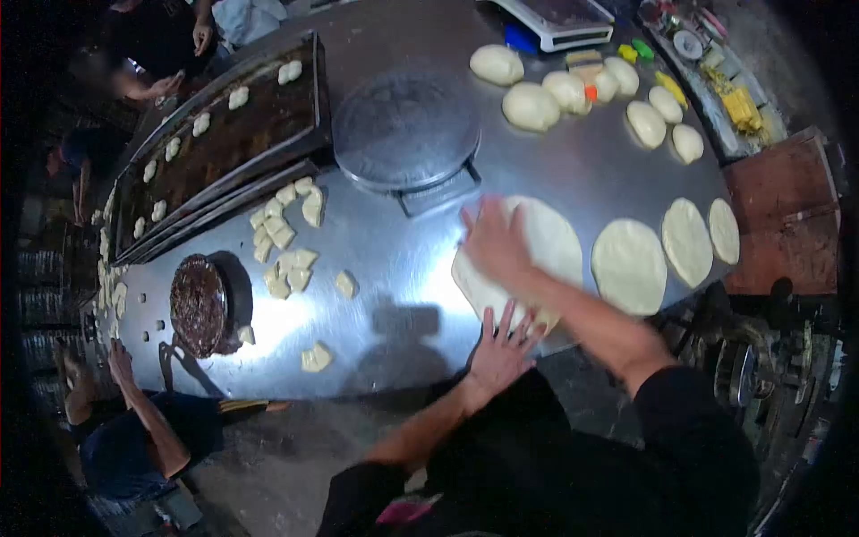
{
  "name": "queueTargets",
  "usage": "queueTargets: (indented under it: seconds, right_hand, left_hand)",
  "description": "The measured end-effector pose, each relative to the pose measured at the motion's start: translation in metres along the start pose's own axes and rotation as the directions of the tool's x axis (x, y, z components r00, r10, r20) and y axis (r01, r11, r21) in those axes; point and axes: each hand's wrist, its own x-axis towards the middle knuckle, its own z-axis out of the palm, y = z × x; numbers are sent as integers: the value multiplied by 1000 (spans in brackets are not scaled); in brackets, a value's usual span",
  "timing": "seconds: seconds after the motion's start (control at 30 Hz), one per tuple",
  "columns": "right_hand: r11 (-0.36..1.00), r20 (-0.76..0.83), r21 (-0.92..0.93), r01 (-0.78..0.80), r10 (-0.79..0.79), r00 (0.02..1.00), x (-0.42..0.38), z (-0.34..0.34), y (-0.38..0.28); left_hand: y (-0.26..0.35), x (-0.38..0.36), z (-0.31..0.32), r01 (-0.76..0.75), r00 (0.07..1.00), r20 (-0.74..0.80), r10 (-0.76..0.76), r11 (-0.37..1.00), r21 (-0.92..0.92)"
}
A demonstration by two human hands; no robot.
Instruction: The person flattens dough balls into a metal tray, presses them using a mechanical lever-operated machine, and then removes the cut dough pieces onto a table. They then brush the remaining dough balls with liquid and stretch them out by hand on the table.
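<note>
A wide, flattened round of dough [548, 237] lies on the metal table in front of me. My right hand [495, 240] is on its upper left part, slightly blurred, with the fingers apart. At the round's lower edge, my left hand [503, 356] rests with its fingers spread. To the right are more flattened pieces: a large one [629, 267], an oval one [687, 242] and a small one [724, 231]. Whether the fingertips press into the dough is hard to tell.
A round metal plate [405, 130] stands on the metal table [376, 237]. Dough balls [531, 106] and a scale [573, 34] are behind. Left are cut dough pieces [291, 268], a bowl of dark filling [199, 304] and trays [224, 134]. Co-workers [148, 438] stand left.
</note>
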Motion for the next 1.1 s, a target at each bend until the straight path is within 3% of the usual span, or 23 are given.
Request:
queueTargets:
  seconds: [0.17, 0.23, 0.27, 0.3, 0.37, 0.4, 0.47, 0.5, 0.53, 0.6, 0.63, 0.67, 0.7, 0.73, 0.77, 0.8, 0.83, 0.87, 0.9, 0.93, 0.97, 1.0, 1.1]
  right_hand:
    - [999, -193, -13, -30, 27, 981, -15, 16, -18]
    - [986, -186, 162, 29, 1, 983, -31, -20, -9]
    - [986, -266, 122, 117, -81, 961, -58, 4, 30]
    - [993, -134, -79, -91, 80, 988, -88, 7, 50]
    - [1000, -258, 15, 0, 4, 966, -104, 9, 66]
    - [1000, -270, 17, -15, 19, 963, -109, 3, 71]
    - [864, -171, 503, -7, 107, 979, -92, -18, 87]
    - [867, -190, 498, 10, 98, 977, -83, -37, 92]
    - [855, -258, 509, -95, 256, 932, -78, -57, 94]
    - [835, -360, 515, -192, 414, 836, -60, -58, 114]
    - [832, -364, 521, -191, 420, 831, -52, -56, 122]
    - [818, -124, 454, -355, 452, 884, -44, -62, 126]
    - [808, 106, 337, -483, 477, 873, -32, -74, 135]
    - [816, 88, 333, -472, 472, 877, -28, -85, 143]
    - [830, 250, 359, -428, 356, 900, -37, -98, 140]
    - [835, 395, 393, -385, 225, 891, -43, -107, 140]
    - [839, 376, 392, -376, 227, 898, -41, -94, 151]
    - [807, 6, 588, -61, 71, 997, -45, -63, 163]
    - [716, -382, 634, 293, -40, 923, -53, -45, 168]
    - [725, -385, 627, 285, -29, 922, -60, -41, 156]
    - [662, -211, 749, -19, 264, 941, -59, -40, 134]
    - [498, -6, 812, -304, 529, 849, -65, -38, 116]
    - [676, -56, 646, -355, 505, 861, -86, -65, 126]
  left_hand:
    - [5, 2, -3, 46, 977, 206, -51, 999, 28]
    - [1, -2, 4, 36, 985, 171, -19, 995, -98]
    - [0, -3, 1, 21, 996, 85, -11, 993, -119]
    - [0, -4, -2, 5, 1000, 5, -4, 991, -137]
    - [-4, 4, -9, -13, 999, -40, 7, 988, -156]
    - [-10, 3, -19, -10, 993, 113, 41, 965, -262]
    - [-45, 22, -49, 101, 942, 324, 83, 854, -510]
    - [-65, 29, -33, 214, 973, 86, -215, 698, -683]
    - [-83, 54, -45, 379, 901, 96, -423, 661, -648]
    - [-121, 100, -53, 201, 819, -423, -388, 884, -423]
    - [-133, 123, -41, 324, 856, -244, -455, 841, -433]
    - [-134, 136, -46, 444, 857, -61, -512, 793, -417]
    - [-140, 146, -54, 434, 857, -85, -508, 800, -414]
    - [-147, 151, -61, 395, 917, 109, -385, 830, -394]
    - [-147, 144, -67, 359, 915, 324, -240, 850, -385]
    - [-153, 131, -73, 268, 957, 234, -171, 829, -491]
    - [-155, 122, -74, 258, 961, 217, -171, 837, -483]
    - [-153, 108, -68, 199, 974, 56, -217, 724, -660]
    - [-150, 100, -62, 94, 955, -93, -281, 586, -805]
    - [-141, 100, -54, 79, 959, -98, -266, 585, -807]
    - [-133, 105, -45, 260, 935, -10, -355, 703, -661]
    - [-125, 109, -42, 421, 891, 54, -450, 777, -468]
    - [-141, 112, -82, 325, 930, 92, -356, 679, -659]
